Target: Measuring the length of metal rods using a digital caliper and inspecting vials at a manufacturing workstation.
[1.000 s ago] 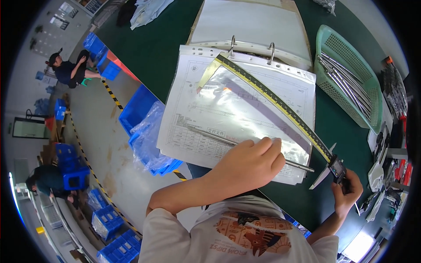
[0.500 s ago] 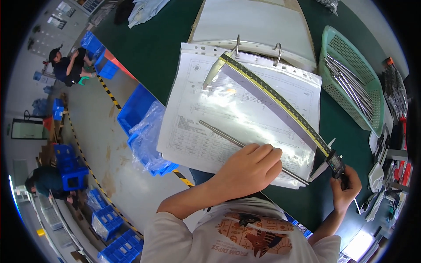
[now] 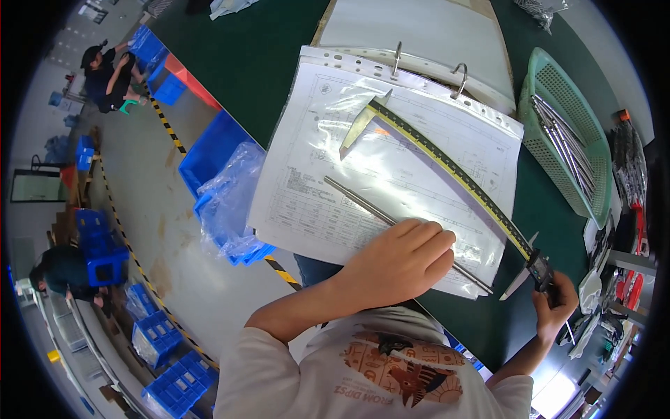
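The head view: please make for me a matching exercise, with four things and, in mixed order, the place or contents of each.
1. Caliper
2. Metal rod
3. Green basket
4. Clear plastic bag

A. Contains a bundle of thin rods
B. Draped over a blue bin
C. Held by the right hand
D. Held by the left hand

Pairs: 1-C, 2-D, 3-A, 4-B

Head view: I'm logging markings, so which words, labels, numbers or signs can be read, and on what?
Wording is located here, not copied.
White shirt: lettering beside the animal print, partly readable.
Printed sheet: drawing, table and characters, mostly too small or lost in glare.
Caliper: scale marks, too small to read.
Its display: too small to read.
Blue crates: pale labels, too small to read.
Metal rod: no marking visible.
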A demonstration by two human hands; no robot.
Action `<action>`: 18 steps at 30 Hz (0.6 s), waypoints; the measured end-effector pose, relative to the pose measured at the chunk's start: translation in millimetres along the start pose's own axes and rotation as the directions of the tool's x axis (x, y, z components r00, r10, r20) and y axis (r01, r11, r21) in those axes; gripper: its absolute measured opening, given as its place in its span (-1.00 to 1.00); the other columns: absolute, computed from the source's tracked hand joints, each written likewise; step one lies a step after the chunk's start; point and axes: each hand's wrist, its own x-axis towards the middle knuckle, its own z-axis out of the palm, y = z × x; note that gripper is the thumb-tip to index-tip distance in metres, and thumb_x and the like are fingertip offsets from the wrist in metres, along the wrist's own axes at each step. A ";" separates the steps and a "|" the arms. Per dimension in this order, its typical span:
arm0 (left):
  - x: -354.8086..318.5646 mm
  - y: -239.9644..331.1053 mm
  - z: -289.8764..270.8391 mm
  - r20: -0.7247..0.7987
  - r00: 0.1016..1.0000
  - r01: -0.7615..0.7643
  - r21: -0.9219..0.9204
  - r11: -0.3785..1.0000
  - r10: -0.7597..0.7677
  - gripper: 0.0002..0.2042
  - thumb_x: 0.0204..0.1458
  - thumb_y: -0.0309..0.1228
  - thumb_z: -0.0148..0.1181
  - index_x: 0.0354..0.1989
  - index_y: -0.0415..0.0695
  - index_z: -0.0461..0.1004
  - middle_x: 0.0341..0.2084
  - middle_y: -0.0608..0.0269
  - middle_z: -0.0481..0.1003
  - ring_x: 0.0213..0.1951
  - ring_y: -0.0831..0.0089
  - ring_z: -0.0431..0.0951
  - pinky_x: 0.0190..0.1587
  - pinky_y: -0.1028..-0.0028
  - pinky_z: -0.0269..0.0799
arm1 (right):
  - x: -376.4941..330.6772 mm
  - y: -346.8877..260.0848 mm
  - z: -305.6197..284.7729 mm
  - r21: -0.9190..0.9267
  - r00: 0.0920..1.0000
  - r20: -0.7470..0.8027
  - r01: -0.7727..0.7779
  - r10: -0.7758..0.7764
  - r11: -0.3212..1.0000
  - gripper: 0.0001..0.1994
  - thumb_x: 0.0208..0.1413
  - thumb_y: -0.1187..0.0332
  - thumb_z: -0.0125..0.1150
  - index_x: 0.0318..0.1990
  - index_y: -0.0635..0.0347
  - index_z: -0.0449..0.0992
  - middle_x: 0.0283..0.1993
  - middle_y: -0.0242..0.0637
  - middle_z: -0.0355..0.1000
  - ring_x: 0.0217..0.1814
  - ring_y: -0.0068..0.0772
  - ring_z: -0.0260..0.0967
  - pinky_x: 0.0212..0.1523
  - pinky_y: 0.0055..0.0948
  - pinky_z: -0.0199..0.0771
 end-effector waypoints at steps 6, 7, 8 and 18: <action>1.4 -0.4 -2.9 0.014 0.998 0.062 -0.025 0.998 -0.061 -0.86 -0.23 -0.52 0.16 -0.42 -0.18 0.46 -0.26 0.27 0.45 -0.24 0.35 0.46 -0.22 0.41 0.39 | 12.1 -5.9 12.6 -0.038 0.998 0.026 0.050 -0.049 0.998 -0.72 -0.37 0.56 0.17 -0.34 0.38 0.44 -0.47 -0.40 0.37 -0.52 -0.72 0.20 -0.55 -0.72 0.18; 1.1 -1.3 -3.3 0.017 0.999 0.032 -0.048 0.998 -0.031 -0.86 -0.23 -0.52 0.16 -0.42 -0.18 0.46 -0.26 0.27 0.45 -0.24 0.35 0.46 -0.22 0.41 0.39 | 13.5 -7.1 14.5 -0.052 0.999 -0.007 0.036 -0.036 0.998 -0.72 -0.37 0.56 0.17 -0.34 0.38 0.44 -0.47 -0.40 0.37 -0.52 -0.72 0.20 -0.55 -0.72 0.18; 0.8 -2.3 -3.1 0.015 0.999 0.032 -0.039 0.999 -0.031 -0.86 -0.23 -0.52 0.13 -0.42 -0.21 0.43 -0.25 0.24 0.43 -0.22 0.35 0.45 -0.21 0.41 0.38 | 14.4 -7.4 14.6 -0.084 0.997 0.035 0.072 -0.070 0.994 -0.71 -0.37 0.56 0.18 -0.35 0.38 0.44 -0.49 -0.38 0.36 -0.53 -0.70 0.21 -0.56 -0.70 0.19; 6.5 -0.4 -9.6 0.058 0.996 0.075 -0.034 0.997 -0.073 -0.84 -0.20 -0.51 0.19 -0.38 -0.17 0.44 -0.25 0.31 0.44 -0.23 0.36 0.46 -0.22 0.41 0.37 | 19.0 -16.2 16.5 -0.297 0.927 0.248 0.349 -0.281 0.889 -0.63 -0.32 0.30 0.19 -0.29 0.32 0.44 -0.57 -0.21 0.28 -0.61 -0.26 0.24 -0.58 -0.41 0.22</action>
